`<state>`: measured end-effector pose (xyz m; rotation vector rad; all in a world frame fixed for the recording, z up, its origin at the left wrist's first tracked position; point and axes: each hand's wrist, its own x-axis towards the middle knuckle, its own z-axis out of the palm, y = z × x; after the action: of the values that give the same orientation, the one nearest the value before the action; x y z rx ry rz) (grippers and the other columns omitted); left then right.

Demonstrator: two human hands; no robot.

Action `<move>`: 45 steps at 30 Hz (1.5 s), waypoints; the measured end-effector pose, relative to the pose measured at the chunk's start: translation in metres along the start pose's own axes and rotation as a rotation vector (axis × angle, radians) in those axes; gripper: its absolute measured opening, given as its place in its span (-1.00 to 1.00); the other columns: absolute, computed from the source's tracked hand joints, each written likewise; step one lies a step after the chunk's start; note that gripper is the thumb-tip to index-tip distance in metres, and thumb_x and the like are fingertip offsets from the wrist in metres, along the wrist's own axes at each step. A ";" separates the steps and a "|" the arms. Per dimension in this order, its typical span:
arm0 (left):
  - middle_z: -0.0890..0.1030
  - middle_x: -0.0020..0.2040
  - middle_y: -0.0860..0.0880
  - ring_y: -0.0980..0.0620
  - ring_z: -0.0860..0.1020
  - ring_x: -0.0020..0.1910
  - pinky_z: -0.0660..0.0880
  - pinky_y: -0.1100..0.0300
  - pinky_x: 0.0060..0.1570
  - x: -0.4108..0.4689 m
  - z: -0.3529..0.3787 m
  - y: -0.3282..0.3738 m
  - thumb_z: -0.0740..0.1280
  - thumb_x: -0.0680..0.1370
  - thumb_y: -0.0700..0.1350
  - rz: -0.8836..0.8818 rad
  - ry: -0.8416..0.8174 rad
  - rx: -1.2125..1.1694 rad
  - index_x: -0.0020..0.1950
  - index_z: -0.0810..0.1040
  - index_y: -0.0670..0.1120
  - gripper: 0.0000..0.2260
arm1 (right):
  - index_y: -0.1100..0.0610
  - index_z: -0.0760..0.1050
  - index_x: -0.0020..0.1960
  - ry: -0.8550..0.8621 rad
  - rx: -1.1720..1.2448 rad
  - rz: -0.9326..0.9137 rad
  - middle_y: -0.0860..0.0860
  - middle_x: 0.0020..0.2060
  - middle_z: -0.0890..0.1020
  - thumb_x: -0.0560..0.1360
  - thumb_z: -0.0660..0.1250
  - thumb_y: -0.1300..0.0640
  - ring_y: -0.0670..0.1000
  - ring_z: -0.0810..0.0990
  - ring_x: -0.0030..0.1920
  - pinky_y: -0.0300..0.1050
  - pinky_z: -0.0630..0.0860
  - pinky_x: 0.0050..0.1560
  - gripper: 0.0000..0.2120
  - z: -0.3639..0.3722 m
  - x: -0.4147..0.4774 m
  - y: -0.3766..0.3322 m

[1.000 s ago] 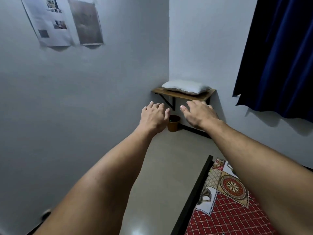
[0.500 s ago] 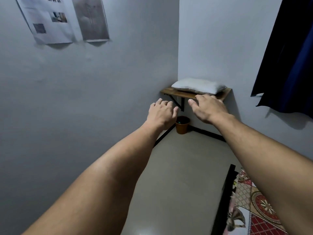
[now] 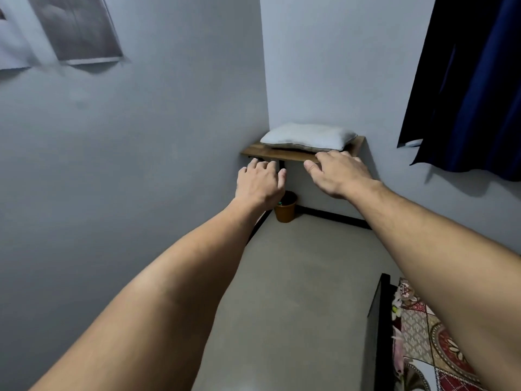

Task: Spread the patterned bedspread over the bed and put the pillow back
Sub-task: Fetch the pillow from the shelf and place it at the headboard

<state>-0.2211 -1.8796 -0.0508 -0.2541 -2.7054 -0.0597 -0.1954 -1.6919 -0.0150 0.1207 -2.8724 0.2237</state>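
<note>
A white pillow (image 3: 307,136) lies on a small wooden corner shelf (image 3: 284,156) against the far wall. Both my arms stretch toward it. My left hand (image 3: 260,183) hovers below the shelf's front edge, fingers loosely bent, holding nothing. My right hand (image 3: 338,172) is a bit higher, fingers relaxed, just in front of the shelf's right part and below the pillow; I cannot tell whether it touches the shelf. The patterned red bedspread (image 3: 428,345) covers the bed at the bottom right, partly hidden by my right forearm.
The bed's black frame (image 3: 376,328) stands at the lower right. A small brown bin (image 3: 286,211) sits on the floor under the shelf. A dark blue curtain (image 3: 473,88) hangs at the upper right. Posters (image 3: 81,29) hang on the left wall. Grey floor lies ahead.
I have moved closer to the shelf and both hands have reached further toward the pillow. The bed has slid toward the lower right edge of view.
</note>
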 end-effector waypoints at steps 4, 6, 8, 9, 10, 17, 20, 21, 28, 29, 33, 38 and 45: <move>0.58 0.26 -0.11 -0.12 0.38 0.35 0.35 -0.05 0.23 0.059 0.024 -0.008 -0.03 0.66 0.14 0.005 -0.003 0.016 0.19 0.52 -0.07 -0.56 | 0.12 0.45 0.34 0.021 -0.013 0.006 0.15 0.33 0.51 0.65 -0.05 -0.24 0.21 0.40 0.37 0.16 0.32 0.34 -0.44 0.014 0.061 0.015; 0.56 0.29 -0.14 -0.14 0.36 0.39 0.35 -0.06 0.25 0.093 0.035 -0.014 -0.04 0.66 0.14 0.002 -0.025 0.027 0.23 0.50 -0.08 -0.56 | 0.12 0.45 0.34 0.014 -0.032 -0.001 0.15 0.32 0.51 0.65 -0.05 -0.25 0.21 0.40 0.37 0.16 0.33 0.34 -0.44 0.021 0.097 0.022; 0.55 0.30 -0.16 -0.15 0.36 0.40 0.35 -0.06 0.26 0.131 0.049 -0.018 -0.04 0.67 0.13 -0.002 -0.049 0.027 0.26 0.49 -0.10 -0.55 | 0.12 0.44 0.36 0.000 -0.048 -0.012 0.14 0.33 0.50 0.65 -0.06 -0.25 0.21 0.40 0.37 0.17 0.33 0.33 -0.43 0.027 0.137 0.033; 0.54 0.31 -0.17 -0.15 0.37 0.39 0.35 -0.07 0.25 0.155 0.055 -0.017 -0.04 0.67 0.13 0.005 -0.055 0.023 0.28 0.48 -0.10 -0.55 | 0.11 0.43 0.38 -0.003 -0.050 -0.011 0.14 0.34 0.50 0.65 -0.06 -0.25 0.21 0.40 0.38 0.17 0.33 0.33 -0.43 0.027 0.159 0.040; 0.54 0.31 -0.17 -0.16 0.38 0.38 0.36 -0.07 0.24 0.179 0.061 -0.017 -0.05 0.67 0.14 0.001 -0.070 0.015 0.29 0.48 -0.10 -0.54 | 0.11 0.42 0.40 -0.012 -0.058 -0.008 0.14 0.36 0.49 0.65 -0.06 -0.25 0.20 0.39 0.39 0.17 0.32 0.34 -0.42 0.027 0.179 0.047; 0.57 0.25 -0.17 -0.15 0.44 0.26 0.37 -0.03 0.09 0.320 0.093 -0.003 -0.07 0.66 0.13 -0.046 -0.066 -0.032 0.27 0.49 -0.10 -0.53 | 0.10 0.36 0.48 -0.039 -0.068 0.008 0.12 0.43 0.44 0.66 -0.07 -0.23 0.19 0.34 0.44 0.14 0.28 0.39 -0.42 0.028 0.321 0.095; 0.55 0.26 -0.19 -0.17 0.45 0.27 0.37 -0.05 0.12 0.367 0.116 -0.004 -0.06 0.66 0.13 -0.054 -0.098 -0.022 0.30 0.47 -0.11 -0.52 | 0.10 0.34 0.50 -0.059 -0.076 -0.007 0.11 0.44 0.43 0.66 -0.06 -0.23 0.18 0.34 0.44 0.14 0.28 0.39 -0.41 0.043 0.372 0.106; 0.55 0.26 -0.20 -0.17 0.45 0.27 0.37 -0.05 0.13 0.380 0.124 -0.007 -0.06 0.66 0.13 -0.064 -0.113 -0.017 0.32 0.47 -0.11 -0.52 | 0.10 0.34 0.50 -0.063 -0.074 -0.012 0.11 0.44 0.43 0.66 -0.06 -0.23 0.18 0.34 0.44 0.14 0.28 0.40 -0.41 0.050 0.384 0.110; 0.54 0.27 -0.23 -0.24 0.49 0.23 0.40 -0.05 0.09 0.515 0.189 -0.022 -0.06 0.65 0.12 -0.054 -0.179 -0.030 0.32 0.49 -0.09 -0.51 | 0.10 0.42 0.40 -0.064 -0.171 0.018 0.12 0.37 0.49 0.65 -0.07 -0.24 0.18 0.40 0.36 0.13 0.34 0.32 -0.43 0.089 0.506 0.156; 0.54 0.25 -0.23 -0.24 0.48 0.21 0.39 -0.05 0.07 0.538 0.193 -0.025 -0.07 0.64 0.12 -0.051 -0.173 -0.032 0.30 0.49 -0.10 -0.51 | 0.09 0.41 0.40 -0.052 -0.166 0.036 0.12 0.37 0.48 0.65 -0.07 -0.24 0.18 0.40 0.37 0.13 0.34 0.32 -0.43 0.089 0.527 0.161; 0.55 0.20 -0.20 -0.21 0.47 0.16 0.35 -0.04 -0.02 0.619 0.216 -0.032 -0.10 0.64 0.11 -0.064 -0.172 -0.026 0.26 0.48 -0.12 -0.52 | 0.09 0.41 0.39 -0.034 -0.154 0.045 0.10 0.36 0.48 0.65 -0.07 -0.23 0.17 0.39 0.37 0.13 0.33 0.32 -0.45 0.090 0.597 0.172; 0.54 0.21 -0.18 -0.21 0.46 0.18 0.36 -0.04 0.02 0.691 0.253 -0.015 -0.09 0.65 0.10 -0.063 -0.162 -0.074 0.27 0.47 -0.12 -0.53 | 0.10 0.39 0.43 -0.018 -0.115 0.099 0.09 0.38 0.46 0.66 -0.08 -0.21 0.16 0.37 0.38 0.11 0.29 0.33 -0.45 0.104 0.668 0.197; 0.54 0.24 -0.18 -0.21 0.46 0.20 0.36 -0.05 0.10 0.758 0.315 0.016 -0.08 0.66 0.08 -0.134 -0.156 -0.111 0.28 0.46 -0.14 -0.55 | 0.12 0.44 0.32 -0.033 -0.119 0.082 0.10 0.31 0.50 0.65 -0.06 -0.21 0.17 0.41 0.32 0.10 0.31 0.29 -0.47 0.141 0.746 0.253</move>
<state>-1.0236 -1.7103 -0.0246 -0.1139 -2.8752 -0.2392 -0.9751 -1.5124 0.0087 -0.0162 -2.9178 0.0670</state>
